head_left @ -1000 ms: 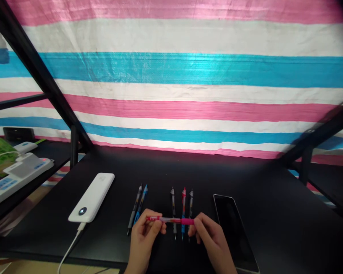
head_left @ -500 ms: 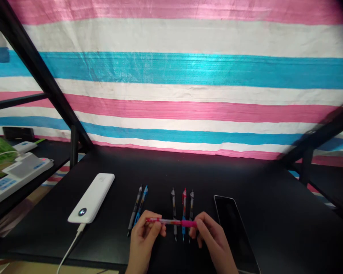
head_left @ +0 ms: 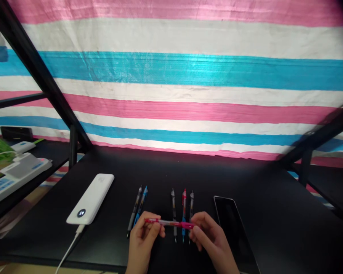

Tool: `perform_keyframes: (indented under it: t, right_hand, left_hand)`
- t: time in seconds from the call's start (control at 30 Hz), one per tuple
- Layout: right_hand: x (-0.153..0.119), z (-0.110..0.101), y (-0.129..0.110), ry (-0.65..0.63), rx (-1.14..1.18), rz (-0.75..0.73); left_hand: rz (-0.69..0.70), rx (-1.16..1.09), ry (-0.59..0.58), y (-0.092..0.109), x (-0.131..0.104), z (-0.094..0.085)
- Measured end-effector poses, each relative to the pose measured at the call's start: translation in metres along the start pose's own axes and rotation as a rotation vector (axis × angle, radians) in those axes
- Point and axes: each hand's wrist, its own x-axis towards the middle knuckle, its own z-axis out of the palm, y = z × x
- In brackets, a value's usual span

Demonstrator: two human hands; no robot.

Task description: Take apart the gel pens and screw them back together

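Observation:
A pink pen (head_left: 171, 223) is held level between my two hands, above the black table (head_left: 125, 163). My left hand (head_left: 145, 238) pinches its red end between thumb and fingers. At the other end, the pink grip is between the thumb and fingers of my right hand (head_left: 210, 236). Behind and below it lie a grey pen (head_left: 173, 207), a red and blue pen (head_left: 184, 207) and another grey pen (head_left: 191, 203), partly covered by my right hand. Left of them rest a grey-black pen (head_left: 135, 209) and a blue pen (head_left: 141, 205).
A white power bank (head_left: 93, 198) with a cable lies on the left. On the right is a black phone (head_left: 236, 228). A power strip (head_left: 20, 179) sits on the far-left shelf. Black frame bars and a striped sheet (head_left: 188, 68) stand behind.
The fingers of my right hand have shifted slightly on the pink grip, and that end of the pen sits a little lower. My left hand keeps its hold.

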Motion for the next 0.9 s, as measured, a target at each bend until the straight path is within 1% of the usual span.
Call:
perform_keyframes:
  t: [0.07, 0.13, 0.33, 0.47, 0.63, 0.77, 0.9]
  right_hand:
    - [0.001, 0.000, 0.000, -0.019, 0.015, 0.018]
    - [0.001, 0.002, -0.001, -0.006, 0.011, 0.019]
    - [0.000, 0.005, -0.002, 0.135, 0.082, -0.005]
    - [-0.001, -0.001, 0.000, 0.188, 0.157, -0.043]
    - [0.000, -0.010, 0.009, 0.292, 0.298, -0.055]
    - [0.000, -0.016, 0.016, 0.323, 0.339, -0.070]
    - [-0.003, -0.021, 0.018, 0.347, 0.363, -0.083]
  left_hand:
    - [0.004, 0.001, 0.011, 0.001, 0.000, 0.001]
    - [0.004, 0.007, 0.021, 0.002, 0.000, 0.001]
    - [-0.007, 0.001, 0.059, 0.003, -0.001, 0.002]
    - [-0.016, -0.011, 0.082, 0.003, -0.001, 0.002]
    - [-0.009, -0.027, 0.099, 0.004, -0.001, 0.002]
    - [-0.006, -0.045, 0.118, 0.004, -0.001, 0.003]
    - [-0.013, -0.044, 0.133, 0.005, 0.000, 0.003]
